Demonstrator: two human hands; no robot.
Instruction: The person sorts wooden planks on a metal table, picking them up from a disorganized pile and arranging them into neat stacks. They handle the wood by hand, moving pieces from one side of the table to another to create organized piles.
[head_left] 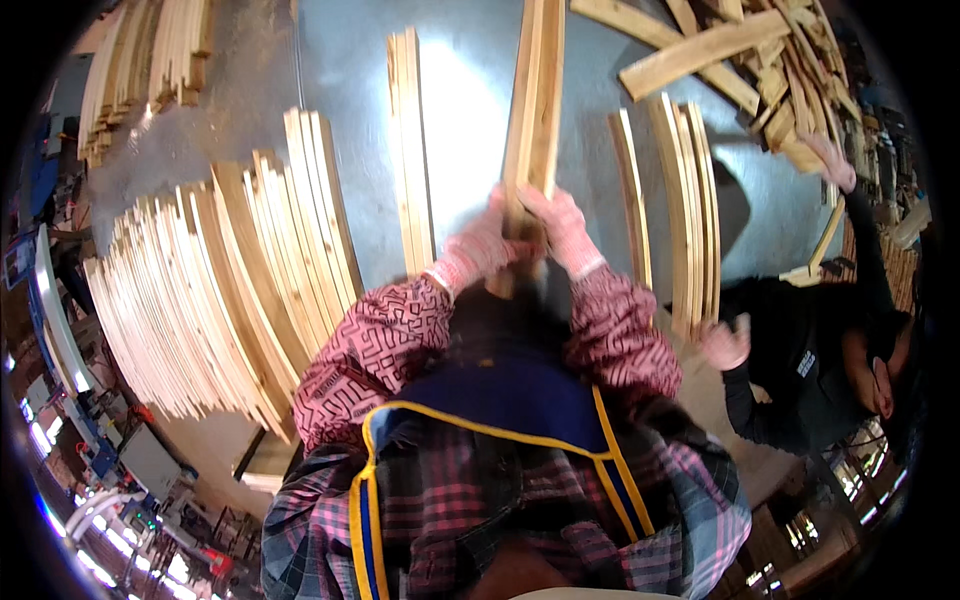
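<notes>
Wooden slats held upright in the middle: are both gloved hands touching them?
Touching. The head view shows the left hand and right hand wrapped around the lower end of the wooden slats.

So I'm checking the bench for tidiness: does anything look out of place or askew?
Yes: the scrap offcuts at the far right lie criss-crossed in a loose heap, unlike the neat slat stacks on the left.

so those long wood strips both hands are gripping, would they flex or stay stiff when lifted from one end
Probably some flex: the wood strips are long and thin, gripped only at their near end by the left hand and right hand. Likely light, being slim. Held bundled, they could slide against each other.
</notes>
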